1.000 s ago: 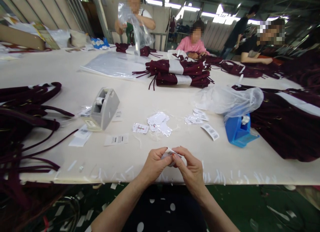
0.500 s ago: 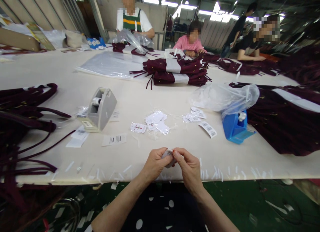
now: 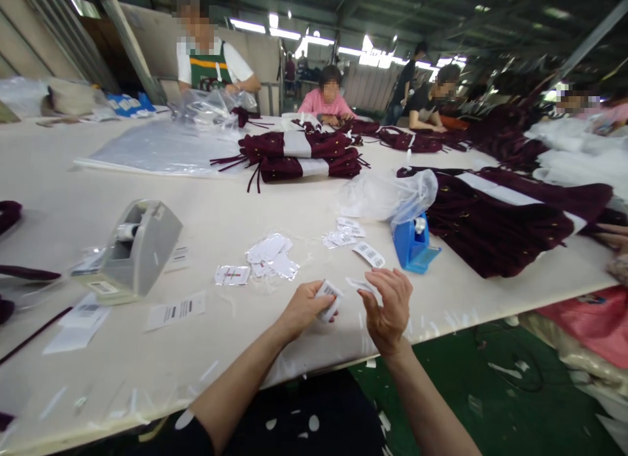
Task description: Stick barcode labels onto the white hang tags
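Observation:
Above the table's front edge, my left hand is closed on a small stack of white tags, the top one printed with a barcode. To its right, my right hand is raised, thumb and fingertips pinching a thin white label strip. The two hands are apart. Just beyond them lie a strip of barcode stickers and a pile of white tags. One tag with a red mark rests left of that pile.
A grey tape dispenser stands at left, a blue tape dispenser at right beneath a crumpled plastic bag. Folded maroon garments lie at right, with maroon bundles further back. Several people sit or stand across the table.
My hands have separated; the right one has moved right and up with the white strip. The left now shows the tag's barcode. My view has turned right.

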{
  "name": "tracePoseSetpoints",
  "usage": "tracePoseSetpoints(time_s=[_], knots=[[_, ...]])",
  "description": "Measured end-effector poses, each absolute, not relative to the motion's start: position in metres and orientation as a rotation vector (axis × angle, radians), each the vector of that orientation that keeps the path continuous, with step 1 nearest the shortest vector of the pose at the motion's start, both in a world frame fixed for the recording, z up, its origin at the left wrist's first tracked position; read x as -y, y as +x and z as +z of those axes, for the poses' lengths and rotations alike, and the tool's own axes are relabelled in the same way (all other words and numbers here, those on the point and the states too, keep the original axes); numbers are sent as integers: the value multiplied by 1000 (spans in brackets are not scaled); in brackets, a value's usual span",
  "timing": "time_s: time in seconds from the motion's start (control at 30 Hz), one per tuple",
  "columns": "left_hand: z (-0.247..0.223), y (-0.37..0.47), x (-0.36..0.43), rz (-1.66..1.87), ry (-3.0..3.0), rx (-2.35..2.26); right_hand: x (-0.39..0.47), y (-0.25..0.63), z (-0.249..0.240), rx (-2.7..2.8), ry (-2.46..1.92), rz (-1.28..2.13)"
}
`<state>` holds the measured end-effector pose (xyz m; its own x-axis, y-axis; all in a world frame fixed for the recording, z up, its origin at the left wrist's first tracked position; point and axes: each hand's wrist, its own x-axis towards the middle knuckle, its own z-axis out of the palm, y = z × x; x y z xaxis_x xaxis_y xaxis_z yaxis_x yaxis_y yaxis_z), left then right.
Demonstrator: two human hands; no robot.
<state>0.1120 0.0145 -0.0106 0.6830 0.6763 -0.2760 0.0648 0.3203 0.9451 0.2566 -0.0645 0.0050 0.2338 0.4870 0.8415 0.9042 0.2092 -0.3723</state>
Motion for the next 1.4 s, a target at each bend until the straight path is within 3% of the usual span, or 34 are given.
tracePoseSetpoints(time_s=[0.17, 0.3, 0.6, 1.4], knots=[[-18, 143, -38, 442, 1747, -843, 68, 273, 29, 1634, -1331, -831], [-6, 131, -33, 704, 2196, -1030, 69, 278, 38, 1699, -1278, -887], [54, 82, 11, 504, 997, -731, 68, 268, 40, 1782, -1181, -863], [51, 60, 20, 518, 851, -733, 69, 244, 27, 1890, -1148, -756]])
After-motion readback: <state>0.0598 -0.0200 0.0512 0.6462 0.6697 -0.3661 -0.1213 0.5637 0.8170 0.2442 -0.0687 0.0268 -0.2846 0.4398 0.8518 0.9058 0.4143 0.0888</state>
